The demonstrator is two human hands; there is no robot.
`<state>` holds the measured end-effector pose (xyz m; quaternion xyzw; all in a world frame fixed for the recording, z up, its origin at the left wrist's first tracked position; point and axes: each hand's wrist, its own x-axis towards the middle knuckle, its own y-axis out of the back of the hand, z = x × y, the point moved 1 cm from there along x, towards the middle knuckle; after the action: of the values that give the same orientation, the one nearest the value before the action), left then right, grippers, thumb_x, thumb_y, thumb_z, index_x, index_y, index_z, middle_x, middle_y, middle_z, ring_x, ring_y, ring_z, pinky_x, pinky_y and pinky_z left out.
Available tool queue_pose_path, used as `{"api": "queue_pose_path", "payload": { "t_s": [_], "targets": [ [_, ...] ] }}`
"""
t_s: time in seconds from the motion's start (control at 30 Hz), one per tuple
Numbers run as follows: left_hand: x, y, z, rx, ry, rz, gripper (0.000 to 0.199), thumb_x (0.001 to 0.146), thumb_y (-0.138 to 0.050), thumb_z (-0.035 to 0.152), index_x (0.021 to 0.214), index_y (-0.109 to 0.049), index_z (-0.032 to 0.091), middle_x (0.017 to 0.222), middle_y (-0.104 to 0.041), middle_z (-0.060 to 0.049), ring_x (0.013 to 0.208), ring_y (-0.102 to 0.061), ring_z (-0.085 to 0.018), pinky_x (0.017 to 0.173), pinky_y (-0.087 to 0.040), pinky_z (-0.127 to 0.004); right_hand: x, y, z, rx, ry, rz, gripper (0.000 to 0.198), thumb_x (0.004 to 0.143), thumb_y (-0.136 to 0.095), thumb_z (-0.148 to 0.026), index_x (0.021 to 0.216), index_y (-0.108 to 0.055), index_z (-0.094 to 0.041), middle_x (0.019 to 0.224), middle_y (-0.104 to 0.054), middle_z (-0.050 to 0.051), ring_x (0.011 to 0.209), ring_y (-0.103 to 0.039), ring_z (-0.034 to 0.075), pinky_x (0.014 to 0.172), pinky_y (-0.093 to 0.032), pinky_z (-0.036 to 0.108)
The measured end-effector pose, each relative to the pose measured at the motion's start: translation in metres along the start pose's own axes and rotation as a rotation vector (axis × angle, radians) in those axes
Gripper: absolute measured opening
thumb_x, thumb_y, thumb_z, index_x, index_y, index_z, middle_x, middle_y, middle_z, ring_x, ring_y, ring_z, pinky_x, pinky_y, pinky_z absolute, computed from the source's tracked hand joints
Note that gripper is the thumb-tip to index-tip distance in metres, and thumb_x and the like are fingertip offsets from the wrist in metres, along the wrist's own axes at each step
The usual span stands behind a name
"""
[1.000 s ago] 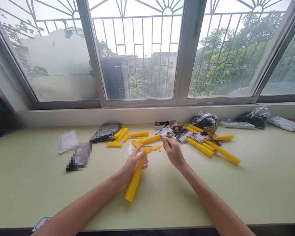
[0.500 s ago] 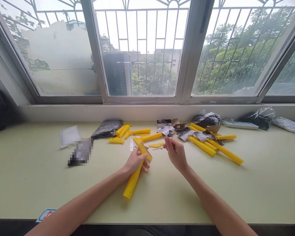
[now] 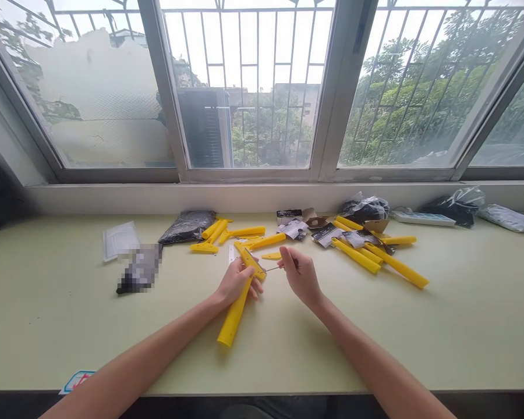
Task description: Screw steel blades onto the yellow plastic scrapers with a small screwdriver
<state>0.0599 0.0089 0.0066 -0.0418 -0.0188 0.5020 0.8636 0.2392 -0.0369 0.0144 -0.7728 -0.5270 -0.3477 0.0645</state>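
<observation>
My left hand is wrapped round a yellow scraper near its head, its long handle slanting down toward me. A thin dark blade edge shows along the head. My right hand is closed on a screwdriver, whose thin metal shaft points left and reaches the right end of the scraper head. Its grip is mostly hidden in my fingers. Just behind my hands lie a loose yellow head piece, a white strip and another yellow scraper.
Several yellow scrapers with card labels lie at the right. More yellow parts sit beside a black packet. A clear plastic packet rests at the left, and a power strip lies near the windowsill.
My right hand has moved left, bringing the screwdriver tip from apart to the end of the scraper head. My left hand keeps its hold, and the view has shifted slightly.
</observation>
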Motion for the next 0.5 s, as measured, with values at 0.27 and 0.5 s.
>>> {"api": "queue_pose_path", "payload": {
  "t_s": [0.27,0.5],
  "targets": [
    [-0.0002,0.0001,0.0007,-0.005,0.005,0.008,0.038,0.081,-0.061,0.024,0.114,-0.046,0.014,0.103,-0.069,-0.017,0.058,-0.072,-0.021,0.042,-0.057,-0.031,-0.0005,-0.0024,0.0030,0.001,-0.014,0.000,0.054,0.100,-0.039,-0.062,0.068,-0.055,-0.021,0.064,-0.063,0.004,0.057,-0.056,0.016,0.058,-0.042,0.027],
    [0.0000,-0.0002,0.0004,0.004,0.001,0.006,0.039,0.081,-0.061,0.023,0.115,-0.045,0.013,0.100,-0.070,-0.016,0.058,-0.072,-0.021,0.043,-0.058,-0.031,0.0009,-0.0005,0.0005,0.019,-0.019,0.007,0.055,0.101,-0.039,-0.061,0.068,-0.055,-0.021,0.063,-0.062,0.003,0.057,-0.055,0.015,0.059,-0.041,0.027]
  ]
}}
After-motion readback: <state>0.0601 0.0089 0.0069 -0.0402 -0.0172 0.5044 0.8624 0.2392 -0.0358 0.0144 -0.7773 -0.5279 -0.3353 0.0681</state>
